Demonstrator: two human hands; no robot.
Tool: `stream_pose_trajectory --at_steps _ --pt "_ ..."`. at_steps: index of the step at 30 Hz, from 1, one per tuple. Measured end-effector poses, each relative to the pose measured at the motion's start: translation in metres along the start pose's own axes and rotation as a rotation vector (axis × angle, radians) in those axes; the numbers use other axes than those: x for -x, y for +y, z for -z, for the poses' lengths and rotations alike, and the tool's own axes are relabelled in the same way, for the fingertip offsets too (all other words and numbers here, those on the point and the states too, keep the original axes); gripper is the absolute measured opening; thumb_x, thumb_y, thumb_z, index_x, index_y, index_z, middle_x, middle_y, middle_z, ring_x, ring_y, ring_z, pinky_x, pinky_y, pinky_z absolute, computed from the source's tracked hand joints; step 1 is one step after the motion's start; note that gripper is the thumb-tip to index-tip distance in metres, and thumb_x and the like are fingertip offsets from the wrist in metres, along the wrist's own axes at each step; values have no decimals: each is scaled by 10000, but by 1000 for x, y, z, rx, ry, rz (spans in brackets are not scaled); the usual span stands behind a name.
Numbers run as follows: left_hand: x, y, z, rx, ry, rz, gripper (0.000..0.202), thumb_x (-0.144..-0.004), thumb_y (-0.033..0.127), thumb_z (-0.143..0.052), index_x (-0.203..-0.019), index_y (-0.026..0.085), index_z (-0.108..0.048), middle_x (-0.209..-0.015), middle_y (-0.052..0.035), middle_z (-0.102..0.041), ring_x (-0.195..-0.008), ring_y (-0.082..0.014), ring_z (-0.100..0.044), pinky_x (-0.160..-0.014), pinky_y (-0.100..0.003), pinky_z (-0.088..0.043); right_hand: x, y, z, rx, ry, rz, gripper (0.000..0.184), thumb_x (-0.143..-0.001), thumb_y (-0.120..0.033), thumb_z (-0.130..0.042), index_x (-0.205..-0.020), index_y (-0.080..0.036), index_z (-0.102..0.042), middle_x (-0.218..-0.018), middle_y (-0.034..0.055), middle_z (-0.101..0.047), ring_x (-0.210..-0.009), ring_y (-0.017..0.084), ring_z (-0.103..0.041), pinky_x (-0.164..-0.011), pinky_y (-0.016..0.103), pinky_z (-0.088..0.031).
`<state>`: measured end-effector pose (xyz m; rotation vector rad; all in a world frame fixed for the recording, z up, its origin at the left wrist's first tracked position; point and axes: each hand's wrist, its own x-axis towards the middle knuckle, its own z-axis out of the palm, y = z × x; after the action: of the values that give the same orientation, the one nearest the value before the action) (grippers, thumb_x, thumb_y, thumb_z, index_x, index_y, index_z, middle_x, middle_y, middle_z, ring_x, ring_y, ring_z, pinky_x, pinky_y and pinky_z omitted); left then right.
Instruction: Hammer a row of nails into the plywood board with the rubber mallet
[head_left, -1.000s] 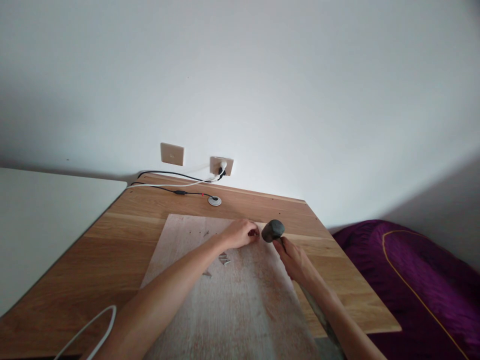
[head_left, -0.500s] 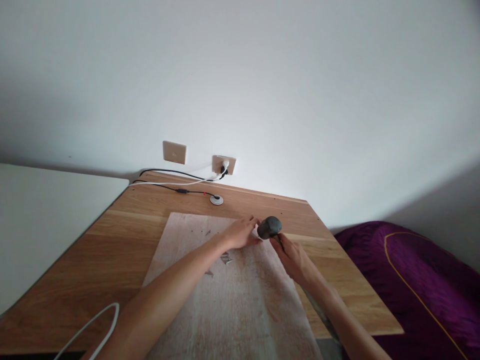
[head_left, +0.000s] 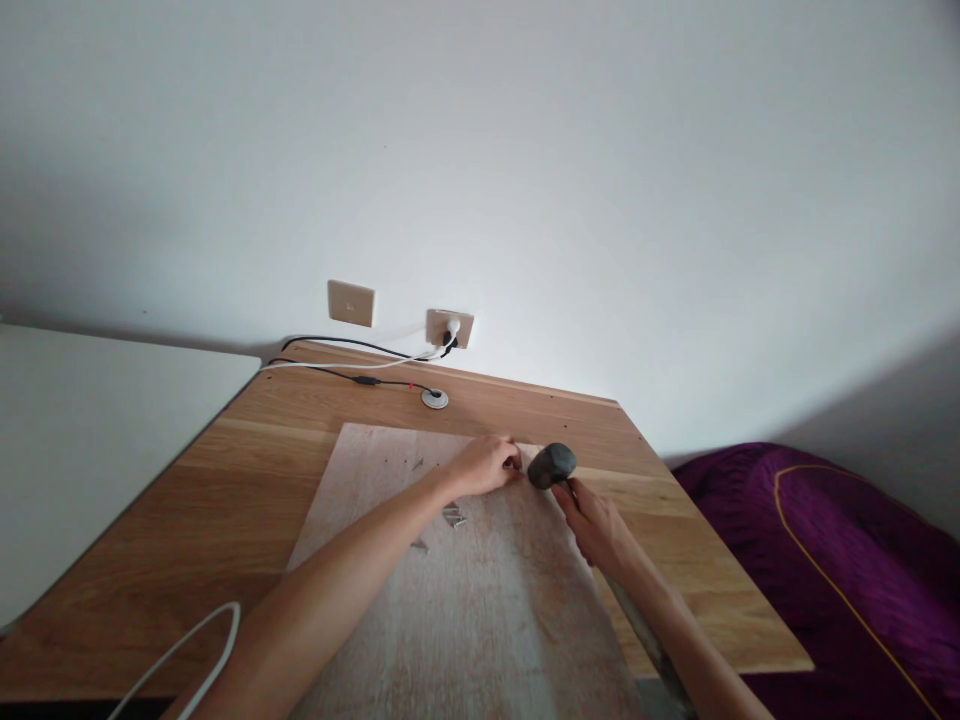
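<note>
Right hand (head_left: 596,525) has its fingers wrapped snugly round the handle of a dark-headed mallet (head_left: 553,465), and the head's sitting right by the far right corner of a pale, worn-looking board (head_left: 480,620) — can't tell if it's actually touching the wood there. Left hand (head_left: 487,466) is just to the left of it, down at the board's far end, fingers curled in with the tips close to the mallet head; whether they're pinching anything, honestly can't tell. The board lies flat on the wooden tabletop (head_left: 686,550), stopping a bit short of the tabletop's far edge, and its near end runs out of view. There's a little pile of nails (head_left: 455,517) on it just right of the left forearm, plus a couple of strays — one nearer the board's far edge. Cables (head_left: 366,380) run along the tabletop's far edge, some up to a wall socket (head_left: 436,325), and a purple cushiony thing (head_left: 862,560) sits past the right edge.
</note>
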<state>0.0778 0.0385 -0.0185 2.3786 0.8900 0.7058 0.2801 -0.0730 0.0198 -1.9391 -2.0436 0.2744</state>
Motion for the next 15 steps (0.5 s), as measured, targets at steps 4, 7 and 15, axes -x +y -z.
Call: stream_pose_trajectory --at_steps 4,7,15 --pt "0 1 2 -7 -15 -36 162 -863 95 -655 -922 168 -786 -1011 -92 -763 -923 -234 -710 -813 -301 -505 -1 -8 4 -126 -60 -87 310 -1050 -404 -305 -830 -264 -472 -523 -56 -574 -343 152 -589 -374 230 -408" --pt "0 3 5 0 -38 -45 191 -868 75 -634 -937 173 -784 -1011 -84 -770 -932 -237 -713 -823 -306 -504 -3 -17 11 -183 -74 -111 321 -1039 -462 -322 -861 -259 -497 -542 -53 -582 -354 158 -590 -380 237 -388" --pt "5 5 7 -18 -35 41 377 -832 313 -829 -1144 160 -682 -1205 -127 -665 -1079 -299 -679 -906 -365 -530 -7 -31 19 -184 -23 -45 304 -1029 -448 -366 -909 -250 -563 -557 -23 -629 -388 176 -598 -462 263 -396"
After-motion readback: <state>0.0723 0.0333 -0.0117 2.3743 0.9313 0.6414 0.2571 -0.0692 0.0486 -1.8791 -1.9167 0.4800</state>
